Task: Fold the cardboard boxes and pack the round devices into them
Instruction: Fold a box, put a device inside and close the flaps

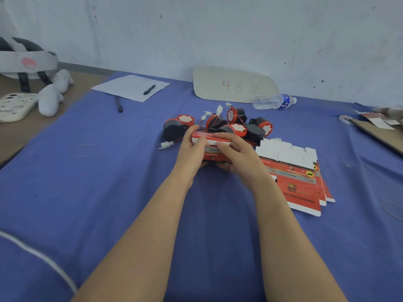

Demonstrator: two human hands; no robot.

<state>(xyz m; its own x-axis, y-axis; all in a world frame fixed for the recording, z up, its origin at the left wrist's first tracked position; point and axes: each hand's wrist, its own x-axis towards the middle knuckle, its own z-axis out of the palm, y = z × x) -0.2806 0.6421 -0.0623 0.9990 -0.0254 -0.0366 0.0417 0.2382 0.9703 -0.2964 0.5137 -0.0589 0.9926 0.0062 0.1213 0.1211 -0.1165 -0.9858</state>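
Box, red and white printed cardboard, one item, raised to shape and held just above the blue cloth at the centre of the table, directly in front of the pile of parts. Left hand grips its left end, thumb laid over the white top flap; right hand grips the right end, fingers curled across the same flap and pressing it down. Whether a device is already inside cannot be told, as the hands cover the opening. Step in hand, as judged: closing the top flap of a formed box. The next move calls for the flap's tongue to be tucked into the slot with a firm thumb while the other hand steadies the walls against buckling, then the closed box set aside. Round devices, black bodies with red and white faces, several, heaped just behind the box, with thin red leads and white plug connectors trailing among them; one device lies at the left of the heap. Flat blanks, same print, a small fanned stack, unfolded, to the right of the box beside the right forearm. Further out: water bottle lying on its side; cardboard sheet marked 46, propped at the wall; paper with a pen on it; phone at far left; rubber band on the cloth.
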